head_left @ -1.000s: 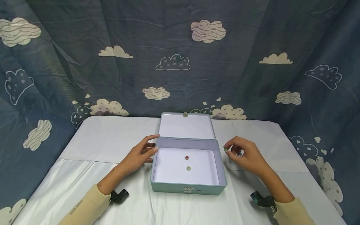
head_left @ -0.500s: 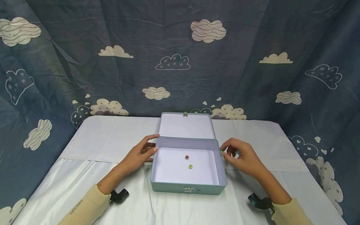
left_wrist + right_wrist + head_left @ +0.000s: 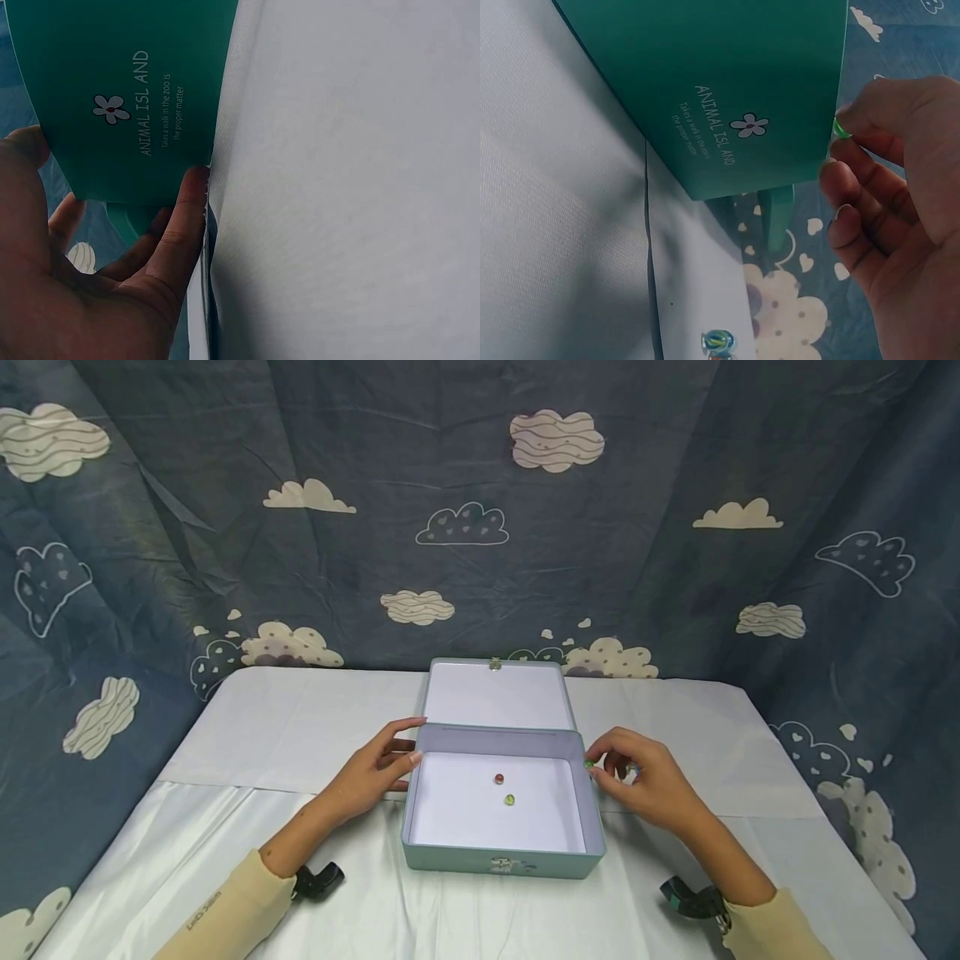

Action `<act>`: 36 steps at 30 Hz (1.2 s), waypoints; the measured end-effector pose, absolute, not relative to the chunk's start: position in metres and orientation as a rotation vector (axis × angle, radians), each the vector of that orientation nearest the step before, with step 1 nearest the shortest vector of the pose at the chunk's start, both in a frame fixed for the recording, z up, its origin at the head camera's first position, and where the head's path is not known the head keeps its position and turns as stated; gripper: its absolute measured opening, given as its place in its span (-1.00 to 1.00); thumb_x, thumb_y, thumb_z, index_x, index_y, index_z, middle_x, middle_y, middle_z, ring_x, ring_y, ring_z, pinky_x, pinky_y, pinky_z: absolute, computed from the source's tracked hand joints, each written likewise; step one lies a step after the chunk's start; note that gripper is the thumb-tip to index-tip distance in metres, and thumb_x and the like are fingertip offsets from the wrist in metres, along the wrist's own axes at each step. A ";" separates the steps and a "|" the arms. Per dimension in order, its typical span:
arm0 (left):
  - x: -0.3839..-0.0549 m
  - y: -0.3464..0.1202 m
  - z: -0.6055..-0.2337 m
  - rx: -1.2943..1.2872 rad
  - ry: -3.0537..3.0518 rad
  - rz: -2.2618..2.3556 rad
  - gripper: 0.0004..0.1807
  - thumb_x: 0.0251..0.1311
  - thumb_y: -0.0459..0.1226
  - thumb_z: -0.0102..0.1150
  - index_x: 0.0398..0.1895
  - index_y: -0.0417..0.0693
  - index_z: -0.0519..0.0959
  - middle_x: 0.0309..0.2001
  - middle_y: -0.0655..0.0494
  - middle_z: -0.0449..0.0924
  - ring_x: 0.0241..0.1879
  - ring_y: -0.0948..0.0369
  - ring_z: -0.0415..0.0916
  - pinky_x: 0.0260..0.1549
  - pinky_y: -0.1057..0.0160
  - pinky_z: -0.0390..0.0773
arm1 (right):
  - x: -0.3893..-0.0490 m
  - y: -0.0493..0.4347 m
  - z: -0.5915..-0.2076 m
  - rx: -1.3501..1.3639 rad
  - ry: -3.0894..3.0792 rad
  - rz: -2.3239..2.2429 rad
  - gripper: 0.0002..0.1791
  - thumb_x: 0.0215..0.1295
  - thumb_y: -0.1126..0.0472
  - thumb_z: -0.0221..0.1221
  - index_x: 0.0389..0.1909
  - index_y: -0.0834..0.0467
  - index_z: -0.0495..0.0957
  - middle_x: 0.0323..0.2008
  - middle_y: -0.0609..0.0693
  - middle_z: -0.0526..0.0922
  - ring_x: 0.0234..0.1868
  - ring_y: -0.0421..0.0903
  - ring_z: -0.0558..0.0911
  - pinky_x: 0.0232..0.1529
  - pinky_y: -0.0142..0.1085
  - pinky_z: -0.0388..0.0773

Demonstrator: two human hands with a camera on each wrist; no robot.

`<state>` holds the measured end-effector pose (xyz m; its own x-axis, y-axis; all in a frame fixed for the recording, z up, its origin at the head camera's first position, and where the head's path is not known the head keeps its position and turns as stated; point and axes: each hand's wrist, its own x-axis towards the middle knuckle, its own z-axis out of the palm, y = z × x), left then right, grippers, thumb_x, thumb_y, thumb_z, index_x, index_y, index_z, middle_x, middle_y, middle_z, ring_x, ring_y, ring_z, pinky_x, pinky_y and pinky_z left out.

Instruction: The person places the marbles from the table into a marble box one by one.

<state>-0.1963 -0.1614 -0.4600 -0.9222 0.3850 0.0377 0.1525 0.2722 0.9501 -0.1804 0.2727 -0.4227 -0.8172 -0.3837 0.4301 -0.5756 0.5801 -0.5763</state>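
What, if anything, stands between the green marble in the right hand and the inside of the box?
Only the right wall of the box: the right hand pinches the green marble at that wall's rim. The lid is open, and nothing else visible blocks the way.

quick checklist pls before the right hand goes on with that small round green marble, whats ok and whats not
1. Hinged lid of the rectangular green tin-like box open: ok, tilted back behind it.
2. Left hand touching the box: ok, on its left side.
3. Small round green marble held: ok, pinched in the right hand.
4. Marble past the wall: not ok, it is at the right rim.
5. Space inside: ok, reddish-brown marble and yellow-green marble leave bare floor.
6. Count of marbles on the table: cannot tell; a blue-green glass marble shows near the right wrist view's edge.
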 end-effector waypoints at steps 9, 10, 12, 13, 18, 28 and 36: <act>-0.197 -0.162 -0.459 0.514 2.350 1.703 -0.39 0.58 0.01 0.18 0.60 0.52 0.25 0.42 -0.22 0.44 0.34 -0.12 0.54 -0.03 0.07 0.79 | -0.181 0.273 -0.422 0.798 -2.555 1.074 -0.60 0.18 0.53 0.42 -0.12 -0.02 0.71 -0.22 -0.22 0.67 -0.33 -0.18 0.58 -0.38 -0.34 0.61; -0.197 -0.162 -0.459 0.513 2.350 1.702 -0.39 0.58 0.01 0.18 0.60 0.52 0.25 0.41 -0.22 0.44 0.34 -0.12 0.54 -0.03 0.07 0.79 | -0.181 0.273 -0.422 0.795 -2.556 1.073 -0.60 0.19 0.53 0.42 -0.12 -0.02 0.71 -0.22 -0.22 0.67 -0.33 -0.19 0.58 -0.38 -0.34 0.62; -0.196 -0.162 -0.459 0.510 2.352 1.701 -0.39 0.58 0.01 0.17 0.60 0.52 0.25 0.41 -0.22 0.44 0.34 -0.12 0.54 -0.03 0.06 0.79 | -0.181 0.273 -0.422 0.788 -2.560 1.073 -0.61 0.19 0.52 0.43 -0.12 -0.01 0.71 -0.23 -0.22 0.67 -0.33 -0.19 0.58 -0.38 -0.34 0.62; -0.196 -0.162 -0.459 0.509 2.352 1.700 -0.39 0.58 0.01 0.17 0.60 0.52 0.25 0.41 -0.22 0.44 0.34 -0.12 0.54 -0.03 0.06 0.79 | -0.181 0.273 -0.422 0.788 -2.560 1.071 -0.62 0.19 0.52 0.43 -0.12 -0.01 0.72 -0.23 -0.22 0.66 -0.33 -0.19 0.58 -0.38 -0.34 0.62; -0.196 -0.162 -0.459 0.504 2.355 1.696 -0.40 0.58 0.02 0.17 0.59 0.55 0.25 0.42 -0.22 0.44 0.34 -0.12 0.54 -0.02 0.06 0.78 | -0.181 0.273 -0.422 0.779 -2.569 1.061 -0.64 0.20 0.50 0.44 -0.12 0.01 0.72 -0.22 -0.22 0.67 -0.33 -0.18 0.58 -0.37 -0.34 0.63; -0.196 -0.162 -0.459 0.503 2.344 1.702 -0.40 0.58 0.02 0.17 0.58 0.57 0.25 0.43 -0.22 0.43 0.36 -0.12 0.53 0.00 0.05 0.78 | -0.182 0.275 -0.422 0.745 -2.583 1.045 -0.65 0.21 0.48 0.45 -0.12 -0.01 0.72 -0.24 -0.23 0.66 -0.34 -0.18 0.58 -0.39 -0.31 0.64; -0.197 -0.162 -0.461 0.506 2.342 1.703 -0.40 0.59 0.01 0.17 0.58 0.56 0.26 0.43 -0.22 0.43 0.35 -0.12 0.53 0.00 0.05 0.78 | -0.183 0.275 -0.423 0.745 -2.590 1.033 -0.66 0.22 0.47 0.44 -0.13 0.00 0.71 -0.25 -0.23 0.65 -0.35 -0.17 0.57 -0.40 -0.31 0.62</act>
<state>-0.1970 -0.1619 -0.4609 -0.9210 0.3878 0.0374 0.1552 0.2770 0.9483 -0.1828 0.2755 -0.4228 -0.8365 -0.3653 0.4085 -0.5462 0.6168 -0.5668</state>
